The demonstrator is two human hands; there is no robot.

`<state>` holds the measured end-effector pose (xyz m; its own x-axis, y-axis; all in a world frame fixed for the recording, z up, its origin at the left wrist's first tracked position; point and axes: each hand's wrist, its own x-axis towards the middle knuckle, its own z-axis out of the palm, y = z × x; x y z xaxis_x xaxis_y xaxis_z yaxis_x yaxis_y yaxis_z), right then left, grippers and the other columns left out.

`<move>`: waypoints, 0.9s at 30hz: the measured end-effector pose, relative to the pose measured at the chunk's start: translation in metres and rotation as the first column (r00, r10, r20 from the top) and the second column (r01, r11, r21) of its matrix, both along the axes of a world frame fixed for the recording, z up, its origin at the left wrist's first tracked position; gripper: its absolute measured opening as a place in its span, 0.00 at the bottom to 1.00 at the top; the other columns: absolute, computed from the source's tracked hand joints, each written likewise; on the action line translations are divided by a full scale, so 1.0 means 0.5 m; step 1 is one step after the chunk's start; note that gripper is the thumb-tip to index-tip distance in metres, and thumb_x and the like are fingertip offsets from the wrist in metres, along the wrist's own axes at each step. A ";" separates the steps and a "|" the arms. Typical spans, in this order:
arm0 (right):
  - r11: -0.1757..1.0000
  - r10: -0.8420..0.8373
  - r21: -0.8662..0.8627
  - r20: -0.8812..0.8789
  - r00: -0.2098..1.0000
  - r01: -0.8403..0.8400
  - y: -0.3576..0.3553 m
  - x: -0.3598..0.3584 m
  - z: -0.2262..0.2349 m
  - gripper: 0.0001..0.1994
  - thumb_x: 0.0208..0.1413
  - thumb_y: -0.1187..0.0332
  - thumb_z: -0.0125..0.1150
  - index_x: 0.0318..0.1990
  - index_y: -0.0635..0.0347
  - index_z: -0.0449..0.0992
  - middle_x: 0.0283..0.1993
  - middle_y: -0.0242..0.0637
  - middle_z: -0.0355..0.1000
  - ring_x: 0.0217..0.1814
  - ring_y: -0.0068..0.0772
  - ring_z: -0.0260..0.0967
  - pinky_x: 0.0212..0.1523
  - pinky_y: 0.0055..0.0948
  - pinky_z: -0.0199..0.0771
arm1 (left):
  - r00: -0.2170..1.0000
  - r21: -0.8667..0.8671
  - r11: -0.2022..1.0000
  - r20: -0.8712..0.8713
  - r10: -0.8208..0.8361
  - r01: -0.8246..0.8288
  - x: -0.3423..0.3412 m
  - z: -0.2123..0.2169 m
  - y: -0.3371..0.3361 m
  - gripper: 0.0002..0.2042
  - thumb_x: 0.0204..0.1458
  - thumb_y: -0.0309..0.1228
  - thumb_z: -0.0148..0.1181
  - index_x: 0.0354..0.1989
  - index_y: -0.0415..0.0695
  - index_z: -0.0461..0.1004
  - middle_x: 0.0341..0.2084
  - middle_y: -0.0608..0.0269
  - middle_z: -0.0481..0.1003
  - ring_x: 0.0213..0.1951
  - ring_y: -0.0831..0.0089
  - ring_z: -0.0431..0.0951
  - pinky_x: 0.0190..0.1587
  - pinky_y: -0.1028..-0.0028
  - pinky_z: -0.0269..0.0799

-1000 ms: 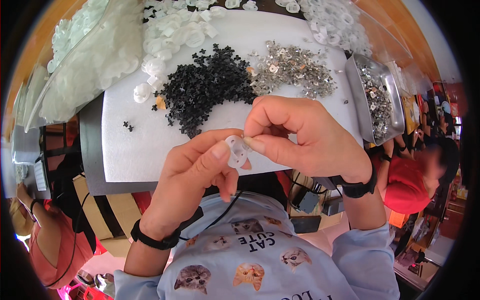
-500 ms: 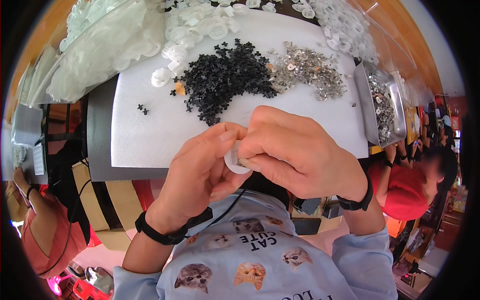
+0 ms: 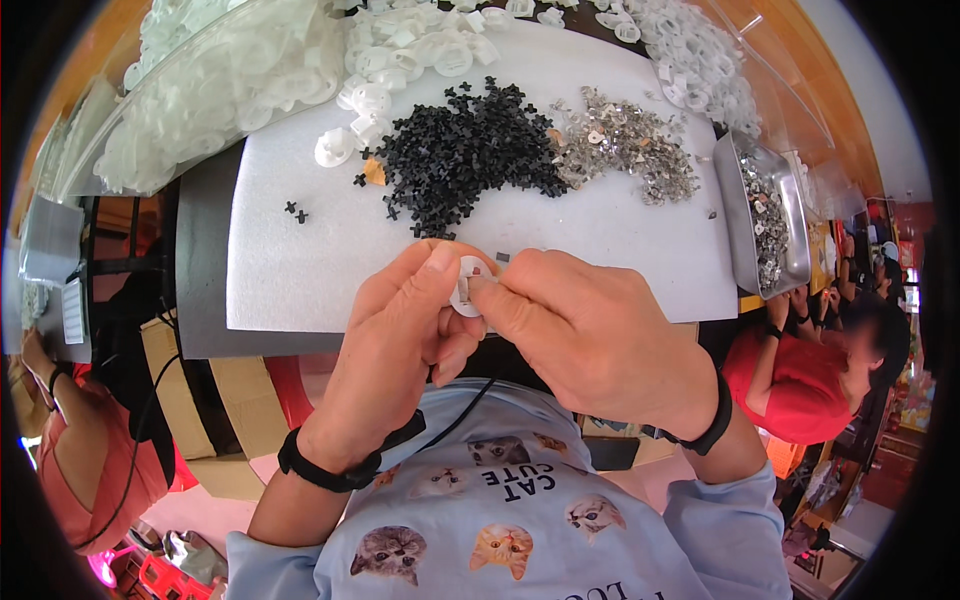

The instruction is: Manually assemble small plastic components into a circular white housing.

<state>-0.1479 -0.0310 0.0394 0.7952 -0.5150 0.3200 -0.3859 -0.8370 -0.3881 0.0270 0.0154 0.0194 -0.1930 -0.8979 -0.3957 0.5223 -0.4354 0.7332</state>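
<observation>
Both hands meet just below the near edge of the white tabletop [image 3: 620, 230], over the person's chest. The left hand [image 3: 395, 350] has its thumb and forefinger pinched on a small round white plastic disc [image 3: 468, 287], holding it at about 12 o'clock from its knuckles. The right hand [image 3: 600, 340] comes in from 4 o'clock, its thumb and forefinger pressed together against the right rim of the same disc; whether it also pinches a smaller piece there cannot be told. A dark spot shows near the disc's middle. Each wrist carries a black band.

On the tabletop, at 12 o'clock from the hands, lies a heap of small black cross-shaped pieces [image 3: 465, 155], with two strays well apart at 10 o'clock. Just beside the heap at 1 o'clock sits a scatter of small silvery metal parts [image 3: 625, 140]. A metal tray [image 3: 735, 235] at 2 o'clock holds more of these. White plastic caps [image 3: 400, 60] pile along the far edge, and a clear bag of them [image 3: 215, 90] lies at 10 o'clock. A person in red [image 3: 815, 370] sits at 3 o'clock.
</observation>
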 end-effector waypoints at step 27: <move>0.784 -0.408 0.612 0.385 0.828 0.102 0.031 0.044 -0.030 0.03 0.53 0.80 0.53 0.32 0.63 0.67 0.27 0.37 0.66 0.21 0.32 0.70 0.20 0.29 0.66 | 0.917 -0.307 0.948 0.347 0.197 -0.087 -0.040 -0.006 0.013 0.20 0.64 0.39 0.42 0.48 0.33 0.70 0.24 0.69 0.70 0.21 0.86 0.65 0.24 0.84 0.62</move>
<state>-0.1257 -0.0154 0.0247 0.4292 -0.8780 0.2119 -0.1904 -0.3173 -0.9290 0.0069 0.0217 0.0162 0.0556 -0.9883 -0.1423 0.2315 -0.1259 0.9646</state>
